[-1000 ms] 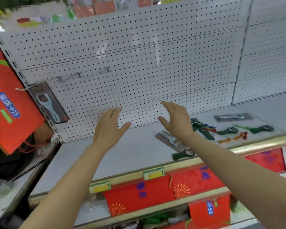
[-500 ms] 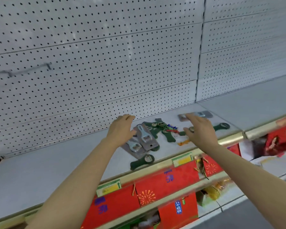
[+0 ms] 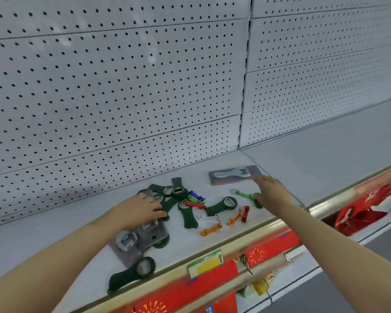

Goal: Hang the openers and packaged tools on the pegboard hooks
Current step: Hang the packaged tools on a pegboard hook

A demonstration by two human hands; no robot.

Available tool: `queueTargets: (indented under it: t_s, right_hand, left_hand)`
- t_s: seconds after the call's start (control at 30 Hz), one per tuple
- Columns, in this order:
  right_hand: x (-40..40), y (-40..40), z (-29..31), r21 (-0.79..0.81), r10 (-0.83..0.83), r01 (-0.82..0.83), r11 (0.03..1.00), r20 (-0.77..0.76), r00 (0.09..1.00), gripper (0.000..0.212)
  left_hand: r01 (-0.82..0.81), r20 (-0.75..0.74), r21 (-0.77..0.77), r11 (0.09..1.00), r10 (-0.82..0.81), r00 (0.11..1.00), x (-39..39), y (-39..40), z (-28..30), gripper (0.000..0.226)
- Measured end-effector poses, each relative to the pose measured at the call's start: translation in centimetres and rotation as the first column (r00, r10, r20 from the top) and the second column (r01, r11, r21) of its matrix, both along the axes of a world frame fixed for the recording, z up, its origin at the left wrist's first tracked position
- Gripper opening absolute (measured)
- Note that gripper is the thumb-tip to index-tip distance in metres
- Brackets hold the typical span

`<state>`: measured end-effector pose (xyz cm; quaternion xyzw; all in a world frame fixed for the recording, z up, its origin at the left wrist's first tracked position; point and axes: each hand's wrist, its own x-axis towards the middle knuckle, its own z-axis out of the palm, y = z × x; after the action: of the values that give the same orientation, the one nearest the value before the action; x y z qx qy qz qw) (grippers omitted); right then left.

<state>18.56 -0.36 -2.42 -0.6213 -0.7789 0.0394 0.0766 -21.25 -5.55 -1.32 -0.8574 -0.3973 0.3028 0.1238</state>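
- Pegboard (image 3: 122,86): white, with a regular grid of small dark holes.
- Shelf (image 3: 314,159): pale grey, with a gold front edge (image 3: 325,203).
- Openers (image 3: 221,205) between the hands: dark green.
- Small clips: one blue (image 3: 195,195), two red (image 3: 195,204), two orange (image 3: 210,230), one bright green (image 3: 244,195) by the right hand.
- Packs (image 3: 233,175): grey cards with silver tools.
- Bag (image 3: 366,213) right of the right hand: red.
- Label (image 3: 204,263) below the shelf edge: green and yellow.

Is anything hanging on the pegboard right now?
No, the pegboard shows only bare holes; the openers lie on the shelf.

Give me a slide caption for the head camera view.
Left hand on packaged openers, right hand reaching toward another pack on the shelf.
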Motion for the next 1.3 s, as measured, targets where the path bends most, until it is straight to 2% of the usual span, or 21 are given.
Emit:
queueTargets:
  t_s: [0.1,0.17,0.2,0.27,0.33,0.4,0.47,0.57,0.67,0.73,0.77,0.87,0.93,1.0,1.1,1.17,1.3]
  right_hand:
    - [1.8,5.1,-0.3,-0.064,0.018,-0.020,0.998,-0.026,0.999,0.054]
    - [2.9,8.4,-0.7,-0.098,0.023,-0.028,0.995,-0.052,0.998,0.058]
    - [3.2,10.1,-0.7,-0.119,0.045,-0.051,0.992,-0.048,0.998,0.061]
    - [3.8,13.2,-0.7,-0.146,0.106,-0.108,0.983,-0.018,0.994,0.065]
    - [3.9,15.8,-0.8,-0.207,0.177,-0.165,0.964,0.045,0.983,0.071]
    - [3.8,17.7,-1.0,-0.312,0.242,-0.193,0.930,0.126,0.962,0.084]
    - [3.4,18.8,-1.1,-0.394,0.280,-0.198,0.898,0.161,0.946,0.091]
    - [2.6,19.6,-0.9,-0.426,0.316,-0.208,0.880,0.198,0.928,0.084]
    - [2.6,19.8,-1.0,-0.436,0.286,-0.177,0.882,0.197,0.938,0.094]
    - [3.2,19.7,-1.0,-0.412,0.260,-0.185,0.892,0.134,0.956,0.098]
    - [3.5,19.5,-1.0,-0.403,0.251,-0.208,0.891,0.057,0.966,0.093]
    - [3.8,18.9,-0.5,-0.342,0.192,-0.267,0.901,-0.237,0.952,0.063]
    - [3.4,18.2,0.1,-0.252,0.113,-0.254,0.934,-0.464,0.879,0.045]
    - [2.6,17.1,1.4,-0.188,0.034,-0.218,0.958,-0.678,0.734,0.035]
    - [0.3,15.1,4.2,-0.153,-0.047,-0.188,0.970,-0.879,0.474,0.028]
    - [-1.8,13.6,5.9,-0.127,-0.065,-0.175,0.976,-0.943,0.326,0.022]
    - [-6.8,9.5,8.8,-0.093,-0.076,-0.175,0.980,-0.992,0.104,0.017]
  left_hand:
    - [0.107,0.001,-0.059,0.993,-0.107,0.994,-0.7,1.2,0.0,0.055]
    - [0.202,0.023,-0.053,0.978,-0.201,0.979,-0.9,1.4,-0.1,0.037]
    - [0.200,0.020,-0.064,0.978,-0.199,0.980,-0.9,1.5,0.0,0.033]
    - [0.124,-0.008,-0.124,0.985,-0.126,0.992,-1.2,1.7,0.2,0.039]
    - [0.004,-0.019,-0.165,0.986,-0.007,1.000,-2.6,1.8,-0.1,0.057]
    - [-0.082,0.046,-0.064,0.995,0.085,0.995,-3.8,1.6,0.2,0.069]
    - [-0.157,0.186,0.062,0.986,0.143,0.972,-4.3,1.3,0.7,0.075]
    - [-0.324,0.490,0.138,0.936,0.220,0.844,-3.6,1.0,1.6,0.074]
    - [-0.502,0.649,0.132,0.855,0.308,0.696,-1.3,0.4,2.5,0.075]
    - [-0.593,0.727,0.103,0.798,0.347,0.592,0.4,-0.4,3.0,0.073]
    - [-0.638,0.777,0.067,0.767,0.361,0.515,1.4,-0.8,3.3,0.075]
    - [-0.735,0.931,-0.083,0.673,0.316,0.184,3.7,-1.6,3.6,0.070]
    - [-0.770,0.973,-0.183,0.611,0.226,-0.051,4.9,-1.7,3.7,0.064]
    - [-0.785,0.973,-0.232,0.574,0.124,-0.197,5.8,-1.8,3.9,0.060]
    - [-0.761,0.918,-0.322,0.564,-0.013,-0.397,6.6,-2.8,4.7,0.054]
    - [-0.744,0.877,-0.342,0.574,-0.090,-0.472,6.8,-3.9,5.3,0.057]
    - [-0.756,0.854,-0.338,0.560,-0.155,-0.497,5.8,-7.2,6.7,0.081]
